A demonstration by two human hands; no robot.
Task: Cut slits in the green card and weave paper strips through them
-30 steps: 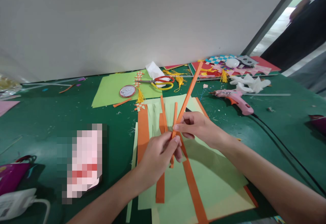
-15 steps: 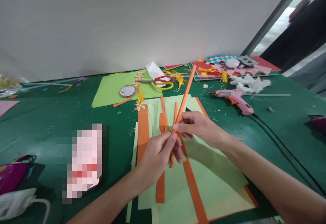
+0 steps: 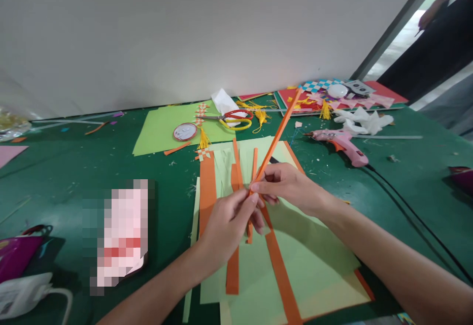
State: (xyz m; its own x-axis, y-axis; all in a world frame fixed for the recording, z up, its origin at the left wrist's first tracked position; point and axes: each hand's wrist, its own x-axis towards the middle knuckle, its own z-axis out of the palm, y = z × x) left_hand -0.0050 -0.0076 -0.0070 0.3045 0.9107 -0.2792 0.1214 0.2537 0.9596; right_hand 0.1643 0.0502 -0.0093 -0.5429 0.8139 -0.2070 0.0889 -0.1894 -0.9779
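Both hands meet over the light green paper sheets (image 3: 254,276), pinching one narrow orange paper strip (image 3: 281,127). My left hand (image 3: 231,216) grips its lower end between thumb and forefinger. Just above, my right hand (image 3: 286,184) pinches the same strip, whose long free part slants up and to the right. Fingertips hide the part between the hands. Beneath them lie more orange strips, among them a wide orange strip (image 3: 208,192) at the left and a long orange strip (image 3: 283,276) running toward me.
Scissors (image 3: 234,118), a round tin (image 3: 185,131) and a yellow tassel (image 3: 203,139) lie beyond the sheets. At right is a pink glue gun (image 3: 342,144) with a black cord. A blurred pink object (image 3: 123,236) and white plug (image 3: 25,293) are at left. Another person's hand (image 3: 430,15) shows top right.
The strip's free end has swung to the right and tilts lower. My hands have barely shifted. Another person's hand has come into view at the top right.
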